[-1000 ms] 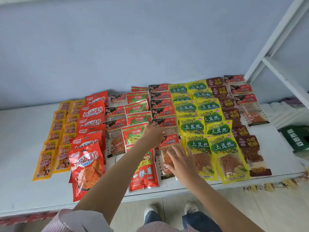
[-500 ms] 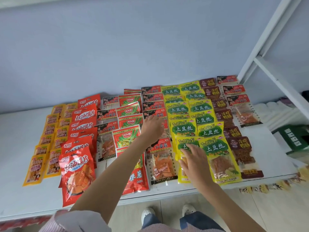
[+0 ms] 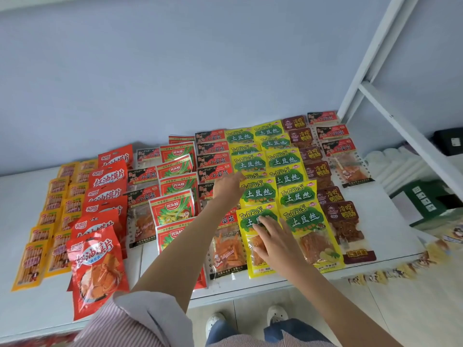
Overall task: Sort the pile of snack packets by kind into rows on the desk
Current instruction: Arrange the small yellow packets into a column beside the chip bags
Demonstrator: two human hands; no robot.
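Note:
Snack packets lie in rows running front to back on the white desk [image 3: 25,311]: orange-yellow packets [image 3: 30,264] far left, big red pouches [image 3: 97,269], red-and-green packets [image 3: 172,209], red-black clear packets [image 3: 213,159], yellow-green packets [image 3: 308,231] in two rows, and brown packets [image 3: 343,221] to the right. My left hand [image 3: 229,186] reaches across to the left yellow-green row, fingers loosely bent against a packet's edge. My right hand [image 3: 273,240] lies flat with spread fingers on the front yellow-green packet [image 3: 253,265] of that row.
A white metal frame [image 3: 390,108] rises at the right end of the desk. Beyond it stand a green box [image 3: 431,204] and a dark object [image 3: 448,141]. A strip of small snack packs [image 3: 400,269] hangs off the desk's front right edge. My shoes [image 3: 275,315] show below.
My right hand slid rightward from the red-black clear packet onto the front yellow-green packet. My left hand moved from the red-black row toward the yellow-green row. The view shifted slightly.

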